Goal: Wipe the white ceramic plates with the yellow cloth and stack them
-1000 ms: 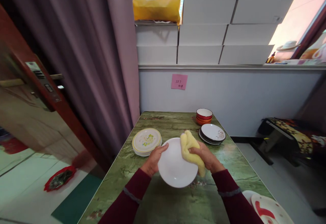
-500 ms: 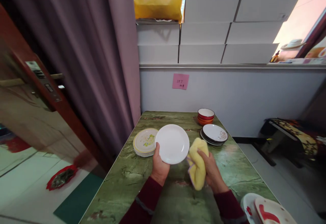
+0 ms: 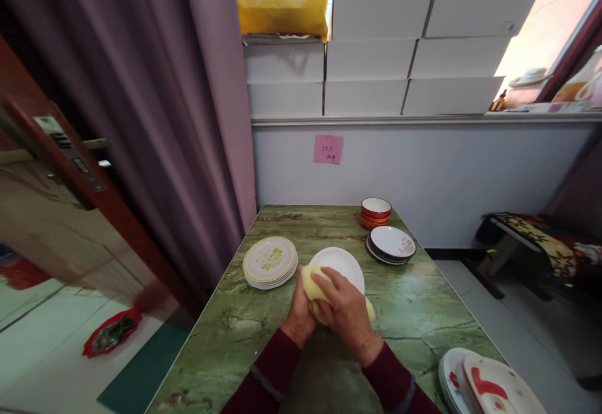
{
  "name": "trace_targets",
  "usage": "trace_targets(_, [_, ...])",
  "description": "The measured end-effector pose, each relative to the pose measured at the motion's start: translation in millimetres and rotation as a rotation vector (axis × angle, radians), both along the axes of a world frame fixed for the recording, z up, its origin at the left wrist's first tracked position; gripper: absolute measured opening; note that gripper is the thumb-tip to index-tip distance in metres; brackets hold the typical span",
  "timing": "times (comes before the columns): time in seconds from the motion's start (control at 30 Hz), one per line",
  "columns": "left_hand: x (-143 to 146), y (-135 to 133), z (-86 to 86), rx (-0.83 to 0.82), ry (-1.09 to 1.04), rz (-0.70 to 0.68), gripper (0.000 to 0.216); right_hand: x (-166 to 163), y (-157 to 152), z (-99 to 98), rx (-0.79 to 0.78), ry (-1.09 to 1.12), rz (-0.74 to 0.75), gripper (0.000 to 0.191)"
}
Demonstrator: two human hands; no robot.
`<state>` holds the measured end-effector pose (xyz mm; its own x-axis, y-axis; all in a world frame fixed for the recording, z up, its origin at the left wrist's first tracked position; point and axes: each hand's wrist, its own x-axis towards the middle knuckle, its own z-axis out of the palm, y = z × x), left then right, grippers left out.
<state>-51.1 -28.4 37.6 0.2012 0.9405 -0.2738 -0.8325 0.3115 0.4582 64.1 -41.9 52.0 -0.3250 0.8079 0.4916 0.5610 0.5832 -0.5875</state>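
Observation:
A plain white plate (image 3: 342,265) is held up over the table, tilted, by my left hand (image 3: 300,313) at its near left edge. My right hand (image 3: 347,315) presses a yellow cloth (image 3: 314,282) onto the plate's near left part, close to my left fingers. The cloth and my right hand cover the lower part of the plate; a bit of cloth shows below its right edge. Left of the plate lies a stack of yellow-rimmed plates (image 3: 270,260) with a floral print.
On the green marbled table (image 3: 235,351), dark-rimmed plates (image 3: 392,243) and a stack of red and orange bowls (image 3: 376,212) stand at the back right. Plates with red designs (image 3: 489,382) lie at the front right corner. A wall (image 3: 414,169) borders the far edge.
My right hand has brought the cloth leftward onto the plate, where before it was held apart on the right. The plate has moved slightly right and down, and its tilt differs.

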Motion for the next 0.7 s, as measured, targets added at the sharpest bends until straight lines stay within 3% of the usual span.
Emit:
trace_targets(0.1, [-5, -3, 3.8, 0.034, 0.000, 0.004, 0.066, 13, 21, 1.8, 0.043, -0.056, -0.197, 0.048])
trace_targets(0.2, [-15, 1, 15.3, 0.029, 0.026, 0.126, 0.070, 32, 33, 2.7, -0.037, -0.076, -0.394, 0.046])
trace_targets(0.33, [-22, 9, 29.1, 0.053, 0.015, 0.259, 0.069, 28, 8, 8.9, -0.213, -0.168, -0.383, 0.044])
trace_targets(0.43, [-15, 8, 26.9, 0.052, -0.008, 0.182, 0.070, 7, -14, 22.9, -0.198, -0.284, -0.217, 0.045])
trace_targets(0.53, [-6, 1, 16.0, 0.024, -0.015, 0.021, 0.070, -4, -13, 40.0, -0.132, -0.341, -0.121, 0.047])
trace_targets(0.6, [-5, -4, 9.9, 0.043, -0.022, -0.052, 0.066, 1, 0, 47.0, -0.085, -0.343, -0.196, 0.048])
trace_targets(0.7, [-11, -5, 10.2, 0.061, -0.030, -0.042, 0.065, 18, 15, 47.3, -0.112, -0.388, -0.394, 0.047])
